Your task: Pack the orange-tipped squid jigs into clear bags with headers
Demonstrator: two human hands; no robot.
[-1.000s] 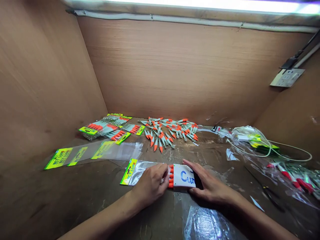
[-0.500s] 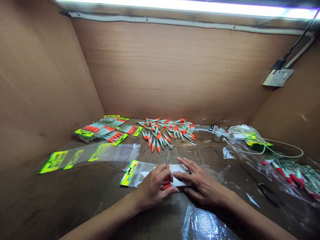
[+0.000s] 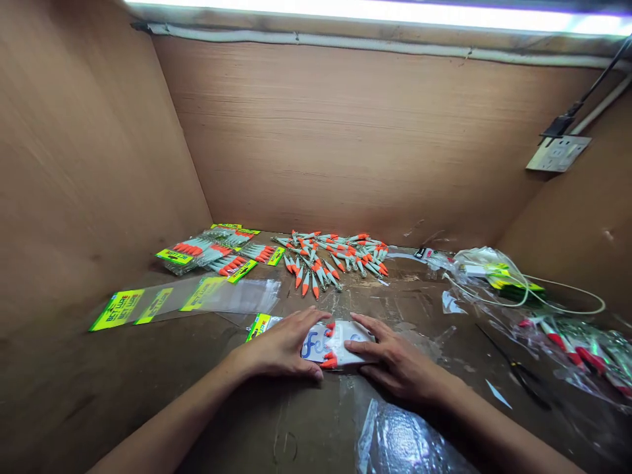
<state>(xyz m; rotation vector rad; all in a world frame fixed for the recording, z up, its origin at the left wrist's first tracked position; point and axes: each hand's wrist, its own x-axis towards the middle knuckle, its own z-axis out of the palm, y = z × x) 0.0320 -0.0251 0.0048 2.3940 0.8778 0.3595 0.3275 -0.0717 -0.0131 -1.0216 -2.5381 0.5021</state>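
A white card (image 3: 342,343) with blue lettering carries orange-tipped lures (image 3: 330,360) and lies on the brown tabletop in front of me. Its left part sits inside a clear bag whose yellow-green header (image 3: 259,324) pokes out beside my wrist. My left hand (image 3: 284,345) lies over the bag, fingers on top and thumb at its near edge, holding it. My right hand (image 3: 395,363) grips the card's right end between thumb and fingers.
A heap of loose orange-tipped lures (image 3: 336,255) lies at the back, with filled bags (image 3: 212,253) to its left and empty bags (image 3: 197,296) nearer. A white cable (image 3: 533,293), bagged red lures (image 3: 577,342) and a dark tool (image 3: 513,370) are at right. Wooden walls close in on three sides.
The card has slid left into the bag, and new blue letters show. My left hand moved from the bag's mouth to lie over it. The right hand followed leftward.
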